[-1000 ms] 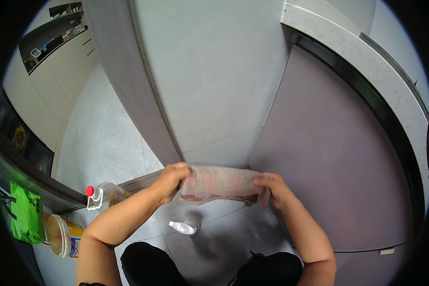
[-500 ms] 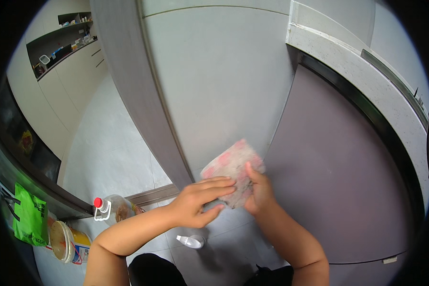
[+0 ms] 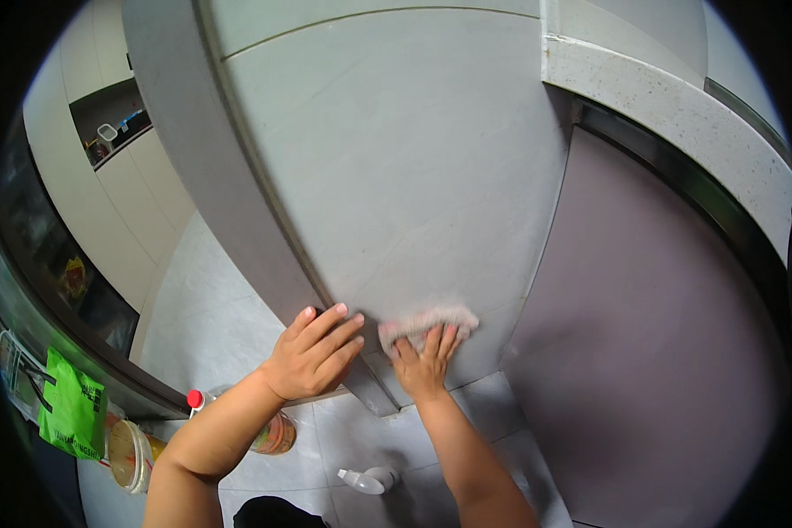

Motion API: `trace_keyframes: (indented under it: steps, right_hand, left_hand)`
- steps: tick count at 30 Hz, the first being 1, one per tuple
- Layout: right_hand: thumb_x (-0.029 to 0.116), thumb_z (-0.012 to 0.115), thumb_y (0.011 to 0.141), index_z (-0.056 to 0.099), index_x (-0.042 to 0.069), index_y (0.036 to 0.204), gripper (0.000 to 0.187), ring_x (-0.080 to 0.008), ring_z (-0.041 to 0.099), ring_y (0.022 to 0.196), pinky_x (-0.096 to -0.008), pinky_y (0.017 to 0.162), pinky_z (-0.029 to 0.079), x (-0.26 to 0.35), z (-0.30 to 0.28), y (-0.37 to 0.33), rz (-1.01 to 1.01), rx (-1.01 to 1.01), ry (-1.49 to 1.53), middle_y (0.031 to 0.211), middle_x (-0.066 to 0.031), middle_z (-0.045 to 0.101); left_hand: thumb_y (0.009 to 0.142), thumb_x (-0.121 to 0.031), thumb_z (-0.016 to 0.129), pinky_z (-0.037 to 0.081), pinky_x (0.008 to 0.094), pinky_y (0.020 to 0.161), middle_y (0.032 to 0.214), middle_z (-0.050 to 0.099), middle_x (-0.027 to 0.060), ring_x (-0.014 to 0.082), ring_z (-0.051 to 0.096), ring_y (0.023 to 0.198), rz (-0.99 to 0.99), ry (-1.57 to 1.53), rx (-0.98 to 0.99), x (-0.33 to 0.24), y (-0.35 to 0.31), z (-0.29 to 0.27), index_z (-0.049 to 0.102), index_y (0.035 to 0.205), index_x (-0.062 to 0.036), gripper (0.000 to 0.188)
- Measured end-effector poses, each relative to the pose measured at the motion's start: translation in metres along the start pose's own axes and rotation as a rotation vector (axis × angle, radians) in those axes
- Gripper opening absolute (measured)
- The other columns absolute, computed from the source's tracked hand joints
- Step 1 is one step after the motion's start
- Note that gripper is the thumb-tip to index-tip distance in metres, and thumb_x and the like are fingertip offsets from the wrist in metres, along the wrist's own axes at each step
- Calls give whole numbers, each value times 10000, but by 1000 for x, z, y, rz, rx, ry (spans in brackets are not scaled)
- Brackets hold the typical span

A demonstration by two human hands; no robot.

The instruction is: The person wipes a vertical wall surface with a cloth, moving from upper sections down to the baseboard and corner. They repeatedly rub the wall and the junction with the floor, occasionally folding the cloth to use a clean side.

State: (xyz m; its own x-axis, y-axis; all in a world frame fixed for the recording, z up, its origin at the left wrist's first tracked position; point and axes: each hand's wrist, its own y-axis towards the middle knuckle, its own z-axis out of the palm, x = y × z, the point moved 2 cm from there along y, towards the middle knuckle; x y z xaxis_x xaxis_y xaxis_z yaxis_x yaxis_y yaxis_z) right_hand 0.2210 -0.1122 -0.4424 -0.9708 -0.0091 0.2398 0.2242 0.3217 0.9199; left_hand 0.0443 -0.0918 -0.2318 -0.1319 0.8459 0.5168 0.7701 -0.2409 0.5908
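Note:
My right hand [image 3: 424, 368] presses a pink-and-white cleaning cloth [image 3: 431, 324] against the low part of the grey tiled wall [image 3: 405, 176], fingers spread over its lower edge. To its left, my left hand [image 3: 312, 352] is empty, with its fingers outstretched beside the brown door frame [image 3: 238, 202]. Whether its fingertips touch the frame, I cannot tell. A white spray bottle [image 3: 371, 480] lies or stands on the floor tiles below the hands.
A mauve cabinet door [image 3: 651, 334] under a speckled white countertop [image 3: 669, 114] bounds the right side. At lower left are a large red-capped plastic jug [image 3: 195, 400] partly behind my forearm, a lidded bucket [image 3: 130, 456] and a green bag [image 3: 72, 405]. Pale cabinets [image 3: 123, 198] stand beyond the doorway.
Both hands were together on the cloth; now they are apart. My right hand has brought the cloth onto the wall, and my left has moved left to the door frame. The view has shifted too.

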Motion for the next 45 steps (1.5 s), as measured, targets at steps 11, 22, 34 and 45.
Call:
trace_keyframes:
  steps: [11, 22, 34, 45]
  right_hand:
    - [525, 690, 833, 593, 420, 1324, 511, -493, 239, 1425, -703, 1062, 161, 62, -93, 267, 13, -252, 91, 1577, -176, 329]
    - [487, 698, 867, 676, 414, 1129, 273, -486, 94, 1468, -661, 1150, 102, -13, 29, -101, -21, 0, 14, 1601, -168, 208]
    - [580, 516, 952, 348, 28, 1499, 795, -568, 6, 1456, -674, 1146, 111, 7, 24, -52, 842, -201, 251, 1596, -337, 4]
    - [378, 399, 1063, 144, -14, 1551, 676, -419, -18, 1512, -513, 1205, 66, 56, 17, -7, 1019, -261, 339, 1618, -296, -44]
  left_hand:
    - [757, -123, 663, 443, 394, 929, 928, 627, -5, 200, 577, 941, 144, 54, -107, 8, -9, 10, 614, 832, -171, 102]
    - [735, -136, 704, 410, 392, 930, 1002, 640, -7, 199, 535, 942, 140, 297, -151, 5, -1, 26, 678, 882, -188, 158]
    - [749, -145, 692, 330, 461, 1046, 1000, 654, 0, 250, 601, 1080, 28, 429, -20, -10, 21, 30, 673, 840, -178, 98]
    - [811, -149, 641, 317, 479, 1076, 993, 638, -5, 230, 612, 1049, 13, 466, -12, -11, 16, 37, 679, 861, -197, 78]
